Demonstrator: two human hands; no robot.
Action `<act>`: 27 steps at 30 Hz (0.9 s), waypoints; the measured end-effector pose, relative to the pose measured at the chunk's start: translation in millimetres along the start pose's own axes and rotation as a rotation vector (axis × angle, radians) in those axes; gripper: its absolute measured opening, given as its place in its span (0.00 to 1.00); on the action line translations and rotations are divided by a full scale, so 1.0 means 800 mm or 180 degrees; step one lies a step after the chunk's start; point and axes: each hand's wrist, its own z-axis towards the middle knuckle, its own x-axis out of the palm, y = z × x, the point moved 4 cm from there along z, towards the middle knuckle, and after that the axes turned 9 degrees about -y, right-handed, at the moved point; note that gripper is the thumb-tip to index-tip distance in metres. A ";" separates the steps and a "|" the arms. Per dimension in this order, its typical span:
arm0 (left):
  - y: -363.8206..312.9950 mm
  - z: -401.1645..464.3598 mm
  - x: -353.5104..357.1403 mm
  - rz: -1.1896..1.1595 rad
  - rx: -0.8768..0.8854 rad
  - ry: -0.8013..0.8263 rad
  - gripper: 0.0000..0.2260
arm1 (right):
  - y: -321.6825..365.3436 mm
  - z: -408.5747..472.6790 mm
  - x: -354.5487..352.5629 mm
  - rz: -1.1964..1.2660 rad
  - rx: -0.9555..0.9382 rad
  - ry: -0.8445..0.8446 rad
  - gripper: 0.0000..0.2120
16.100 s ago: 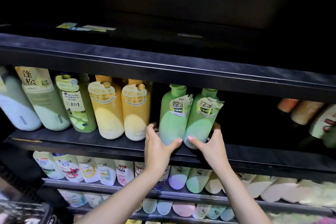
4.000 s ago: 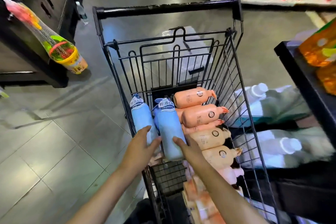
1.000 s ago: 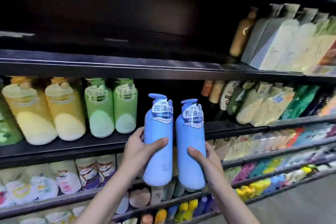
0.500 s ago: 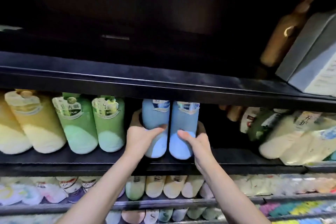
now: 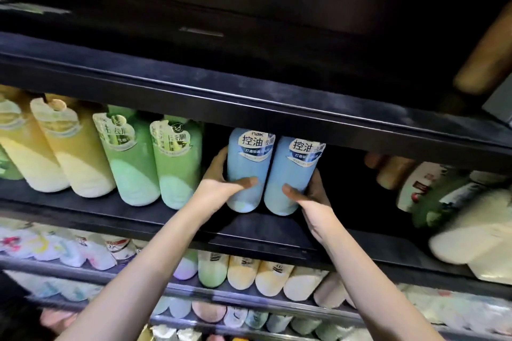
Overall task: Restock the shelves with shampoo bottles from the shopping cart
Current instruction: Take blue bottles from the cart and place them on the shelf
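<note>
Two blue shampoo bottles stand side by side on the dark middle shelf (image 5: 266, 232), their tops hidden behind the shelf above. My left hand (image 5: 219, 188) grips the left blue bottle (image 5: 246, 163), thumb across its front and fingers behind it. My right hand (image 5: 310, 194) grips the right blue bottle (image 5: 293, 174) in the same way. Both bottles sit just right of two green bottles (image 5: 155, 163). The shopping cart is out of view.
Yellow bottles (image 5: 55, 152) stand left of the green ones. A dark gap lies right of the blue bottles, then brown, white and green bottles (image 5: 421, 188). The upper shelf edge (image 5: 249, 99) overhangs closely. Lower shelves (image 5: 249, 296) hold rows of pale bottles.
Both hands carried the blue bottles from in front of the shelving into the middle shelf and pushed them deeper in. The camera has moved closer.
</note>
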 end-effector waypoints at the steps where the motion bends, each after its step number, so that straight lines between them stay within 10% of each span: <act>1: 0.001 -0.001 0.000 0.0059 0.0038 -0.0019 0.32 | -0.001 0.001 -0.002 -0.0100 -0.0004 0.0021 0.45; 5: 0.015 -0.012 -0.002 0.0521 0.0167 -0.0388 0.36 | -0.014 0.004 -0.014 -0.0618 -0.0141 0.0021 0.32; 12: 0.038 -0.038 0.011 0.1325 0.0444 -0.1357 0.36 | -0.029 0.013 -0.007 -0.1234 -0.0192 -0.0460 0.39; 27: 0.067 0.021 0.013 0.1292 0.0306 -0.1403 0.39 | -0.028 0.053 0.039 -0.1491 -0.0371 -0.0768 0.35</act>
